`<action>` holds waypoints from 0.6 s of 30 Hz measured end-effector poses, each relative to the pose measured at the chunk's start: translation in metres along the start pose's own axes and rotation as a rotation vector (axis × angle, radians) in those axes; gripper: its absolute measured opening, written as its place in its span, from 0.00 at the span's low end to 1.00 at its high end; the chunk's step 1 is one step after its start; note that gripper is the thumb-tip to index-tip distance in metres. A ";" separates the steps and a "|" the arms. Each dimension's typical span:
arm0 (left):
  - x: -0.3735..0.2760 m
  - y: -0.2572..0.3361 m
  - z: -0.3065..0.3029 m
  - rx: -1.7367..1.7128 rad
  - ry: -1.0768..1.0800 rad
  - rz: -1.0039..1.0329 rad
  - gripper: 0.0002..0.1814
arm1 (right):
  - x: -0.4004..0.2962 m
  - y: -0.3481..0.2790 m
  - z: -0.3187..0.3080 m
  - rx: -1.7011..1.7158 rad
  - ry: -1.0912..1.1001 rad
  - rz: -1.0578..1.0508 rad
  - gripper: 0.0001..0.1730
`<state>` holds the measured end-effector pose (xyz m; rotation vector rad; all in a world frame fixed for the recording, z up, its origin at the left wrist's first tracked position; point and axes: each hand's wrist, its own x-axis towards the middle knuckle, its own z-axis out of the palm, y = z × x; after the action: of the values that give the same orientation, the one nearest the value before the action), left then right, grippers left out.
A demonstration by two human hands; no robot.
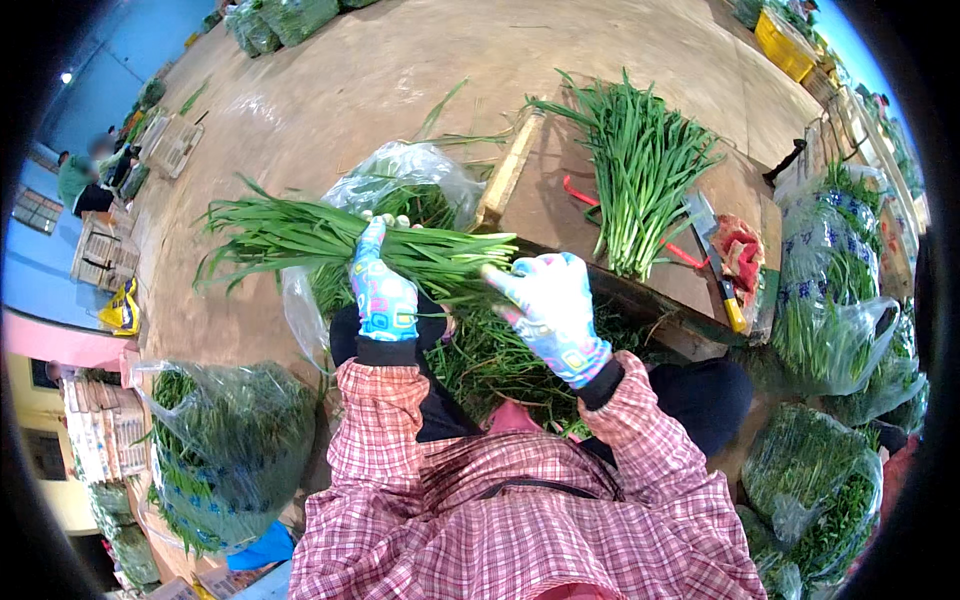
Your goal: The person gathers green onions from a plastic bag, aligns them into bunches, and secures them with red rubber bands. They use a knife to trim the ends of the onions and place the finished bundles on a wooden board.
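My left hand (383,281), in a patterned blue glove, is closed around a bunch of green leafy stalks (420,251), leaves to the left and pale cut ends to the right. At those pale ends is my right hand (551,300), gloved alike and slightly blurred; whether its fingers pinch a stalk cannot be told. A second bunch (645,172) lies on a low wooden board (551,180) to the right, over a red strap (581,191). Beside it lie a knife (720,262) with a yellow and black handle and a crumpled red cloth (739,247). Loose greens (502,360) fill my lap area.
An open plastic bag of greens (405,180) stands beyond my left hand. Large wrapped bundles stand at left (232,450) and right (825,292), with another bag (810,480) at lower right. People (79,184) sit near crates (171,146) far left.
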<state>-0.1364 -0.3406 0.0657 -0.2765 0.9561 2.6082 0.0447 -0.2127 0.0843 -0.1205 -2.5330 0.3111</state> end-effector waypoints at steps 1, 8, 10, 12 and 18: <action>0.000 -0.001 0.000 0.007 0.011 -0.010 0.11 | -0.004 0.006 0.012 -0.042 -0.024 0.000 0.13; 0.017 0.024 -0.002 0.090 0.070 0.064 0.07 | -0.053 0.060 0.019 -0.263 -0.452 0.147 0.14; 0.022 0.019 -0.007 0.061 0.047 0.062 0.08 | -0.049 0.051 0.011 0.018 -0.098 0.162 0.25; 0.019 0.015 -0.006 0.017 0.060 -0.010 0.08 | -0.022 0.024 0.008 0.362 -0.033 0.426 0.34; 0.022 0.011 -0.010 -0.004 0.044 0.066 0.07 | -0.022 0.022 0.023 0.161 -0.032 0.103 0.06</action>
<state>-0.1606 -0.3491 0.0582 -0.3090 0.9903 2.6745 0.0506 -0.1991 0.0489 -0.1852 -2.5260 0.5608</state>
